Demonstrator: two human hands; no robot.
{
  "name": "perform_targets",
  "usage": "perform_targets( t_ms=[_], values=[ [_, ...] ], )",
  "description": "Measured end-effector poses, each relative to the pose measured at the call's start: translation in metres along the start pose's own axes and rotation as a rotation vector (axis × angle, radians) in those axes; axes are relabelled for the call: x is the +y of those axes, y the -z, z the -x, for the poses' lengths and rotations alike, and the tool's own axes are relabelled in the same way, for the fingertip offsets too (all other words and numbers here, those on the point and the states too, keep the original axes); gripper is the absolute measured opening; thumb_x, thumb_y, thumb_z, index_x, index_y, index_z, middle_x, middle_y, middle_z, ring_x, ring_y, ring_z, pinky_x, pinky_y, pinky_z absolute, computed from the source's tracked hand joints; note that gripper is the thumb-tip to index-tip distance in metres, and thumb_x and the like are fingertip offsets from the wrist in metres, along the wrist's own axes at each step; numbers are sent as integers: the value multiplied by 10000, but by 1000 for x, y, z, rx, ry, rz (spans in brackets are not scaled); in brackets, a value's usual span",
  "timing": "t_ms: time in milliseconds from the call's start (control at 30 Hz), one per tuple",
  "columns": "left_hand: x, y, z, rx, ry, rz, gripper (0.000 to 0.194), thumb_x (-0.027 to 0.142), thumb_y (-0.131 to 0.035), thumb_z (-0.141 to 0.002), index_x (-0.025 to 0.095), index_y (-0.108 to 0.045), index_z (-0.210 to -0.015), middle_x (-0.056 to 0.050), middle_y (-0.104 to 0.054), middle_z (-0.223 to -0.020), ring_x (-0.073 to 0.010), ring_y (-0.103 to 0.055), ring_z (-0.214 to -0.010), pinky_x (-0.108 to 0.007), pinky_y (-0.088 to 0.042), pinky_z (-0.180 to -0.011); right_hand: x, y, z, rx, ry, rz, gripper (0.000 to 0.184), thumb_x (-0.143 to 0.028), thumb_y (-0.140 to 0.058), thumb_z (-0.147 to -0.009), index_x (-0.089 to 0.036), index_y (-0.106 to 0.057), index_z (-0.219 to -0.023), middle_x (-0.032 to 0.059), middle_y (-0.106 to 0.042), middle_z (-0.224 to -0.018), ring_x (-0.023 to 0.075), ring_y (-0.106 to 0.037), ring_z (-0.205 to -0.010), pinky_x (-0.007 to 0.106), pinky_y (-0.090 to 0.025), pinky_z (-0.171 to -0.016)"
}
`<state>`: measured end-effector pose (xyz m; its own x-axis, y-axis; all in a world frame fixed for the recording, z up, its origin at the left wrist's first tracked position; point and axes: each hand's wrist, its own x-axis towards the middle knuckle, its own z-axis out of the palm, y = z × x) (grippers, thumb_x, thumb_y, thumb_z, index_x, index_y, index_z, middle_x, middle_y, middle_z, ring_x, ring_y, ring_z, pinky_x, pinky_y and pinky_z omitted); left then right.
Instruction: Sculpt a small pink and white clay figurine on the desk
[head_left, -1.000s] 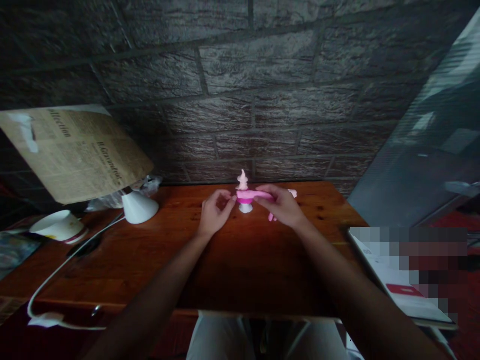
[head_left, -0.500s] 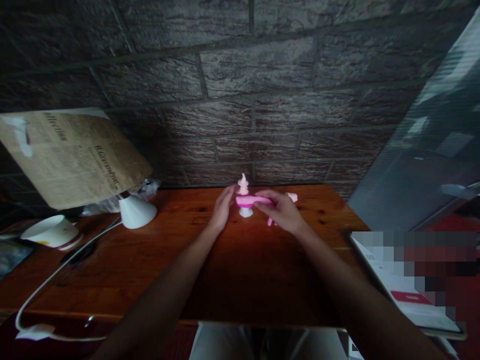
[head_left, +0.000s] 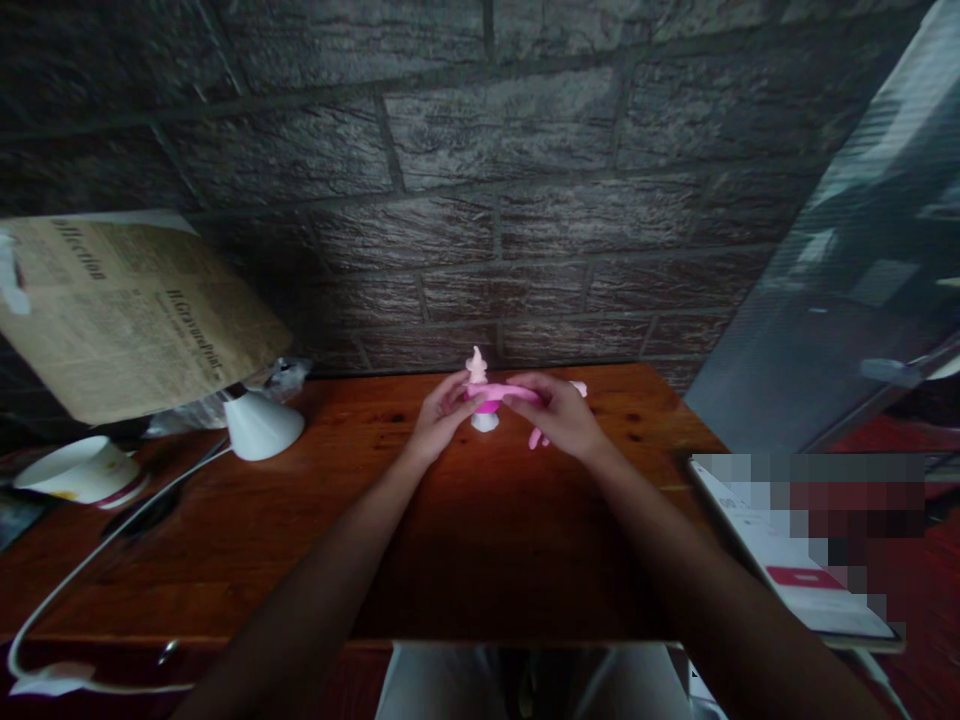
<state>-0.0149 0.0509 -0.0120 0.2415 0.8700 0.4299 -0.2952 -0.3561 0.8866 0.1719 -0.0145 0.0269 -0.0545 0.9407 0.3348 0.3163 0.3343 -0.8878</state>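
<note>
A small figure stands upright on the table, with a pale pink swirl (head_left: 476, 366) on top, a bright pink middle (head_left: 487, 407) and a white base (head_left: 485, 422). Across its front runs a soft-looking pink strip (head_left: 504, 391), perhaps modelling clay. My right hand (head_left: 559, 410) pinches the strip on the right side. On the left, my left hand (head_left: 442, 415) curls around the figure's side, thumb and fingers at the strip's left end. Below my right hand lie loose pink pieces (head_left: 537, 438), and a pale pink lump (head_left: 579, 388) shows partly behind it.
A lamp with a newsprint shade (head_left: 142, 310) and white base (head_left: 264, 425) stands at left, beside a paper cup (head_left: 82, 470) and a white cable (head_left: 64, 585). A tablet-like screen (head_left: 795, 560) sits at right. The dark brick wall (head_left: 450, 220) rises behind the wooden table (head_left: 510, 540).
My left hand has closed in from beside the figure, its thumb now at the strip's left end. My right hand keeps its pinch. The whole view has shifted slightly.
</note>
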Motion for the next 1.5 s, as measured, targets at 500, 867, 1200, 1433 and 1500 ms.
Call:
perform_targets(
  t_ms=[500,867,1200,1433,1500],
  values=[
    [10,-3,3,6,0,-140,447,361,-763,-712,201,-671,-1120,-92,-687,-1193,-250,-630,-1123,-441,-462,-1024,-2,0,1,33,57,14,225,-327,-632,-823,-205,-684,-1005,54,-723,-862,203,-697,-839,277,-540,-590],
    [10,-2,2,26,9,-143,416,383,-739,-739,190,-674,-1102,-88,-715,-1122,-234,-656,-1070,-417,-479,-1008,-3,1,2,-6,14,9,290,-345,-619,-830,-180,-660,-1066,74,-723,-917,185,-692,-729,258,-522,-505],
    [13,-6,4,31,7,-192,417,407,-729,-747,195,-683,-1104,-84,-709,-1145,-236,-649,-1084,-408,-469,-1018,-3,4,2,3,72,34,241,-335,-617,-822,-200,-681,-1010,60,-719,-913,202,-693,-800,252,-530,-504],
    [5,1,2,48,33,-210,430,497,-640,-810,194,-692,-1110,-92,-686,-1190,-240,-623,-1127,-395,-473,-1006,0,6,-1,-12,131,46,221,-310,-615,-804,-159,-681,-952,68,-711,-893,185,-660,-793,305,-555,-651],
    [3,3,1,49,42,-203,426,503,-620,-825,196,-690,-1111,-85,-699,-1158,-233,-636,-1097,-395,-476,-999,-1,7,-1,-32,126,43,219,-303,-612,-802,-153,-681,-946,72,-708,-887,180,-652,-772,312,-553,-653]
  ],
)
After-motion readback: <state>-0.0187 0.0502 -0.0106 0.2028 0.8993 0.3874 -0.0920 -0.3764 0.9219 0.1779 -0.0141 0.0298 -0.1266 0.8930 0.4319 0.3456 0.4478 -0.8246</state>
